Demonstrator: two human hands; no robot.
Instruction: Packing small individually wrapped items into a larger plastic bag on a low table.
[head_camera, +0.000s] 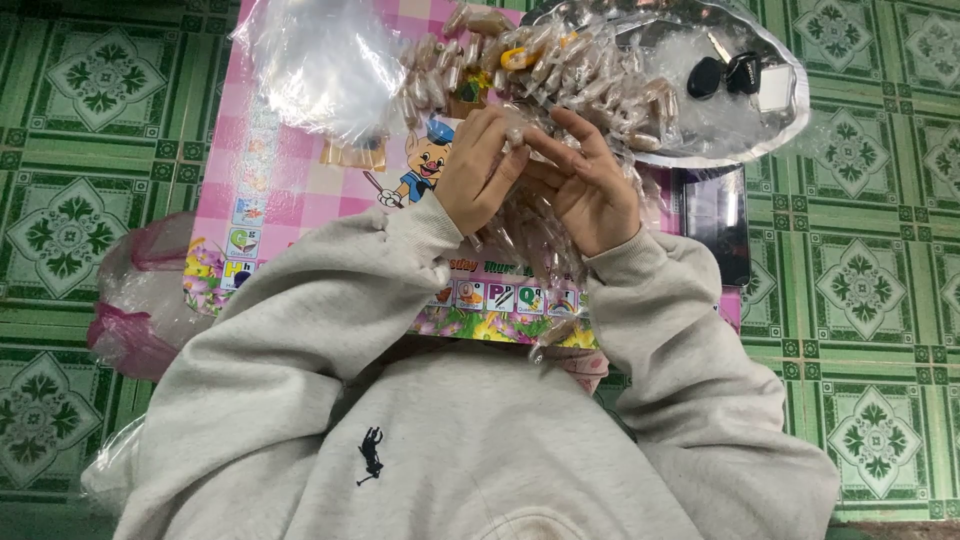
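Your left hand (482, 170) and right hand (588, 188) both pinch a string of small clear wrapped packets (530, 235) above the pink picture board's (290, 180) middle; more packets fill the tray (780, 130) at its far right corner.

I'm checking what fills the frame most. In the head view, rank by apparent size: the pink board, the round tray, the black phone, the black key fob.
1. pink board
2. round tray, partly cut off by the frame
3. black phone
4. black key fob
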